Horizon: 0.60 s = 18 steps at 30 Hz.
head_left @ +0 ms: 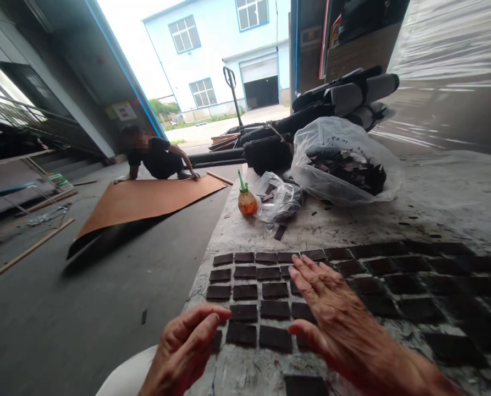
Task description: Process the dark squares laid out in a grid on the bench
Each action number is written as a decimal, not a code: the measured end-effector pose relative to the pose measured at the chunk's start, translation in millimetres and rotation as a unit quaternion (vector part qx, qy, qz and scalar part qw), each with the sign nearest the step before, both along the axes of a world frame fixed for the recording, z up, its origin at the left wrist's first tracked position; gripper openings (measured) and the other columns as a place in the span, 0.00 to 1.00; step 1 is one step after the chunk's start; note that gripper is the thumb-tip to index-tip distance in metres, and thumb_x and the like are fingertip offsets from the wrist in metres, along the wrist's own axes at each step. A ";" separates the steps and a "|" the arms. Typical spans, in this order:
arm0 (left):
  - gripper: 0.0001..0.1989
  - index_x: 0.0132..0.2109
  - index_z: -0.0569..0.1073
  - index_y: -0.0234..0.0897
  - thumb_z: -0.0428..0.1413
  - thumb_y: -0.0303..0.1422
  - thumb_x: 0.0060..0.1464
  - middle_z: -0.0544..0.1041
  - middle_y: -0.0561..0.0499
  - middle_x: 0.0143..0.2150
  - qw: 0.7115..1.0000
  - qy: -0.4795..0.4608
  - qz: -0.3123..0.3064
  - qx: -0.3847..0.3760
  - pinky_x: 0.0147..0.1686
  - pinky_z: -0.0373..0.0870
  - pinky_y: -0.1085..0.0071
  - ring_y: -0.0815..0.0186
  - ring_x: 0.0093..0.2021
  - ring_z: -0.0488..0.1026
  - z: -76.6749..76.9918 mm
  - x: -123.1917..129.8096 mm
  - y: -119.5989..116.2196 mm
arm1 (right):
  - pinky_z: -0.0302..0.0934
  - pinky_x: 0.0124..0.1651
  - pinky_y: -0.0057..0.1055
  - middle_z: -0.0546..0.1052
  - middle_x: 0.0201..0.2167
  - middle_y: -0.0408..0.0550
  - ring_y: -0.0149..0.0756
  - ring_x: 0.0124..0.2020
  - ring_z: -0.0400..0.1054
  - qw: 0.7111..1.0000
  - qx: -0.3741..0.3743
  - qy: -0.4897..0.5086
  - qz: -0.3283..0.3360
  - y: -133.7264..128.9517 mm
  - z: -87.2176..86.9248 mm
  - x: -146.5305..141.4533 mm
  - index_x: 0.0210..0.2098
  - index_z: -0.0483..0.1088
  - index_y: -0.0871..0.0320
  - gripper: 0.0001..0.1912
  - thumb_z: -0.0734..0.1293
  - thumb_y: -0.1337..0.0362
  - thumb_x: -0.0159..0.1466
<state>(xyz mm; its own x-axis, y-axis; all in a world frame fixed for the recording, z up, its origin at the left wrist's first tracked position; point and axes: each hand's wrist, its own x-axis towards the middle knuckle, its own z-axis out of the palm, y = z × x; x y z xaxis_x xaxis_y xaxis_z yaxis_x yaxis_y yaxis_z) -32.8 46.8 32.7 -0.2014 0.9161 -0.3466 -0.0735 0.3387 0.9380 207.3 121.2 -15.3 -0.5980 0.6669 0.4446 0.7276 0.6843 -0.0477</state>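
Observation:
Rows of small dark rectangular pieces lie on the worn pale table, spaced apart at the near left and closer together to the right. My right hand is stretched out flat over the rows, thumb apart, its fingertips at a dark piece in the farthest row. At the table's left edge is my left hand, thumb and forefinger pressed together near the left end of the rows. Whatever those fingers pinch, if anything, is too small to make out. The left hand partly covers one piece.
Behind the rows stand an orange-filled bottle with a green nozzle, a small clear bag and a large plastic bag of dark scraps. Dark rolls are stacked beyond. Across the floor, another person crouches at a brown sheet.

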 end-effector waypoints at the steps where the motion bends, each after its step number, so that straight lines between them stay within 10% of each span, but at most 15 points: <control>1: 0.21 0.34 0.77 0.37 0.62 0.51 0.42 0.42 0.63 0.18 1.000 0.006 0.011 0.007 0.17 0.36 0.78 0.76 0.18 0.38 -0.8 -2.1 -1.6 | 0.54 0.58 0.49 0.60 0.62 0.60 0.50 0.62 0.54 1.000 -0.025 -0.018 0.004 5.2 -2.8 -9.8 0.60 0.61 0.67 0.37 0.57 0.43 0.63; 8: 0.21 0.34 0.78 0.36 0.63 0.49 0.41 0.51 0.61 0.16 0.985 0.089 0.123 0.087 0.15 0.44 0.80 0.76 0.17 0.46 -2.7 -40.2 -9.7 | 0.52 0.58 0.56 0.58 0.61 0.63 0.55 0.61 0.55 0.994 -0.094 -0.048 0.022 23.4 -20.0 -30.5 0.59 0.60 0.69 0.40 0.60 0.42 0.60; 18: 0.16 0.30 0.78 0.37 0.63 0.46 0.40 0.76 0.51 0.24 0.973 0.135 0.149 0.111 0.18 0.63 0.76 0.63 0.24 0.71 -16.8 -55.9 -4.6 | 0.42 0.64 0.50 0.52 0.65 0.57 0.48 0.66 0.44 0.986 -0.161 -0.032 0.029 42.6 -1.1 -107.1 0.63 0.53 0.66 0.46 0.49 0.35 0.61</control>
